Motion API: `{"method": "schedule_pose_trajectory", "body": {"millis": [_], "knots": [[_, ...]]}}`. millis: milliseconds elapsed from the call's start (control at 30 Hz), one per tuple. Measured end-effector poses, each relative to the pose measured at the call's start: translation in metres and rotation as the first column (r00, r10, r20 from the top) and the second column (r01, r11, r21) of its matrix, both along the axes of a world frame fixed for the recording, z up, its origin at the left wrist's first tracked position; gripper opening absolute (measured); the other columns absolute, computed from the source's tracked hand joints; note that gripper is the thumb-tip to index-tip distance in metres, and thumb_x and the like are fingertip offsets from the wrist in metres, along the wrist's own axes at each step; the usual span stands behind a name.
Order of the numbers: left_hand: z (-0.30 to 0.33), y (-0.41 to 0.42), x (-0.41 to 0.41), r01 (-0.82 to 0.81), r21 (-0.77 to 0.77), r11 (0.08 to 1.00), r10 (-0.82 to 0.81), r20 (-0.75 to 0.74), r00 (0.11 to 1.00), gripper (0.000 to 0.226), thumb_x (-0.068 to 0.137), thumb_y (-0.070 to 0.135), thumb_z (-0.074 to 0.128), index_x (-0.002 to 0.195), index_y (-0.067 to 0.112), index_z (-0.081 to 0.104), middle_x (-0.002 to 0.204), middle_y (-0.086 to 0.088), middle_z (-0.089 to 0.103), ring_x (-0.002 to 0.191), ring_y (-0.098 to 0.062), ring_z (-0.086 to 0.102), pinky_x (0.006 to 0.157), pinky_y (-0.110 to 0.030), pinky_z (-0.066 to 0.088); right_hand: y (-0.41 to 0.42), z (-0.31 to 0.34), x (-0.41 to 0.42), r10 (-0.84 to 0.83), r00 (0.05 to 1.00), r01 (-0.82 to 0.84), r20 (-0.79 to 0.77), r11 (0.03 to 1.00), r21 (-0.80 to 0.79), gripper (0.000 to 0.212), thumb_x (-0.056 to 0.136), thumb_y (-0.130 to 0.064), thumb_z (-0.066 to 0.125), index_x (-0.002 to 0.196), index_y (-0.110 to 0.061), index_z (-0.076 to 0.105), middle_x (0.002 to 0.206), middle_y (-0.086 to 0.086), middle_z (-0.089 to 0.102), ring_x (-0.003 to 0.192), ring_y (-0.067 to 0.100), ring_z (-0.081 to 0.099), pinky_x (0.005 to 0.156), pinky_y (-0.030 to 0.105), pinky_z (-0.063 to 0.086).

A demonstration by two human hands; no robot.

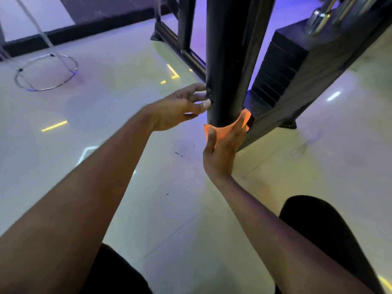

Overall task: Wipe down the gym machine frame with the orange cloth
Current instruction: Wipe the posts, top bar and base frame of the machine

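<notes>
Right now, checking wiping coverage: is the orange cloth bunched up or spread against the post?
Spread: the orange cloth wraps the black post's base, held by the right hand.

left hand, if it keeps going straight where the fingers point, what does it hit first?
The black upright post. The left hand points right, fingers straight, and its fingertips already look to be at the post's left edge; whether they touch is unclear. Nothing lies between them.

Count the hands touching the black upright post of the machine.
2. The left hand rests its fingertips on the post's left side. The right hand presses the orange cloth around the post's base. Fingers behind the post are hidden.
</notes>
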State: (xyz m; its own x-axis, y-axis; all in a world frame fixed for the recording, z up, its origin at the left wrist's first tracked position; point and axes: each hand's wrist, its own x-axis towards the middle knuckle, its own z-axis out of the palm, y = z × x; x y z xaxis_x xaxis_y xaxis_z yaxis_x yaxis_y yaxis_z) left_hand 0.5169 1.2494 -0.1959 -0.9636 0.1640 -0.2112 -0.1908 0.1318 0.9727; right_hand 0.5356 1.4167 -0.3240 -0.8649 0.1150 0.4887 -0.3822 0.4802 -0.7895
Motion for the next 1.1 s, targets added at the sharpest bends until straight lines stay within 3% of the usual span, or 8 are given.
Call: {"method": "schedule_pose_trajectory", "body": {"millis": [100,200,400,533,700,767,867,1100], "knots": [[-0.018,-0.003,-0.009,0.087,0.031,0.996,-0.085,-0.080,0.993,0.053,0.108,0.009,0.064,0.159,0.014,0.048,0.131,0.008,0.070,0.118,-0.007,0.068,0.106,-0.027,0.050,-0.007,-0.017,0.006,-0.052,0.999,0.053,-0.013,0.998,0.043,0.079,0.114,-0.020,0.059,0.173,-0.001,0.010,0.182,0.010,0.012,0.164,0.037,0.025,0.136,0.038,0.022],[-0.031,-0.011,-0.018,0.149,0.024,0.989,-0.144,-0.147,0.979,0.063,0.100,0.020,0.070,0.158,0.012,0.047,0.134,-0.001,0.067,0.121,-0.014,0.067,0.109,-0.033,0.051,-0.006,-0.042,0.016,-0.070,0.990,0.070,0.119,0.998,0.005,0.080,0.112,-0.015,0.058,0.174,-0.005,0.008,0.180,0.016,0.019,0.158,0.042,0.038,0.122,0.065,0.041],[-0.038,-0.012,-0.025,0.143,-0.066,0.988,-0.155,-0.249,0.956,0.064,0.093,0.032,0.077,0.148,0.020,0.048,0.144,-0.005,0.064,0.128,-0.024,0.067,0.103,-0.031,0.058,-0.037,-0.020,0.011,-0.229,0.971,0.232,0.072,0.972,-0.048,0.079,0.114,-0.027,0.057,0.174,-0.004,0.012,0.180,-0.005,0.014,0.167,0.017,0.021,0.131,0.036,0.034],[-0.033,-0.014,-0.026,0.140,-0.069,0.988,-0.152,-0.226,0.962,0.065,0.094,0.024,0.080,0.149,0.016,0.046,0.140,-0.003,0.064,0.124,-0.017,0.068,0.099,-0.027,0.058,-0.034,-0.043,0.021,-0.257,0.929,0.278,0.266,0.960,-0.040,0.078,0.114,-0.036,0.052,0.175,-0.007,0.013,0.181,0.002,0.023,0.157,-0.012,0.019,0.128,0.050,0.035],[-0.027,-0.018,-0.029,0.155,-0.140,0.978,-0.185,-0.230,0.955,0.066,0.096,0.024,0.082,0.151,0.019,0.045,0.143,-0.004,0.064,0.130,-0.022,0.067,0.107,-0.035,0.059,-0.057,-0.008,0.021,-0.328,0.934,0.343,0.139,0.933,-0.103,0.076,0.115,-0.016,0.059,0.175,-0.006,0.014,0.178,0.009,0.028,0.160,0.024,0.034,0.129,0.037,0.035],[-0.023,-0.018,-0.027,0.151,-0.171,0.974,-0.188,-0.222,0.957,0.064,0.097,0.022,0.081,0.150,0.020,0.045,0.144,-0.005,0.063,0.130,-0.025,0.068,0.108,-0.036,0.058,-0.055,-0.014,0.023,-0.342,0.929,0.354,0.141,0.933,-0.067,0.074,0.115,-0.015,0.057,0.175,-0.008,0.015,0.178,0.007,0.029,0.158,0.021,0.037,0.128,0.034,0.036],[-0.009,-0.017,-0.021,0.158,-0.241,0.958,-0.209,-0.202,0.957,0.060,0.100,0.020,0.079,0.150,0.022,0.047,0.144,-0.003,0.064,0.126,-0.020,0.070,0.101,-0.027,0.061,-0.057,-0.023,0.026,-0.344,0.908,0.383,0.239,0.913,-0.141,0.077,0.110,-0.010,0.061,0.174,-0.006,0.018,0.179,0.005,0.029,0.161,0.023,0.034,0.131,0.050,0.033],[0.011,-0.033,-0.040,0.292,-0.331,0.897,-0.345,-0.112,0.932,0.049,0.105,0.025,0.072,0.150,0.025,0.052,0.143,0.004,0.064,0.127,-0.006,0.063,0.108,-0.033,0.053,-0.094,0.033,0.007,-0.533,0.846,0.529,0.019,0.833,-0.160,0.083,0.111,-0.024,0.066,0.173,0.000,0.018,0.183,0.011,0.020,0.168,0.028,0.025,0.133,0.050,0.030]]}}
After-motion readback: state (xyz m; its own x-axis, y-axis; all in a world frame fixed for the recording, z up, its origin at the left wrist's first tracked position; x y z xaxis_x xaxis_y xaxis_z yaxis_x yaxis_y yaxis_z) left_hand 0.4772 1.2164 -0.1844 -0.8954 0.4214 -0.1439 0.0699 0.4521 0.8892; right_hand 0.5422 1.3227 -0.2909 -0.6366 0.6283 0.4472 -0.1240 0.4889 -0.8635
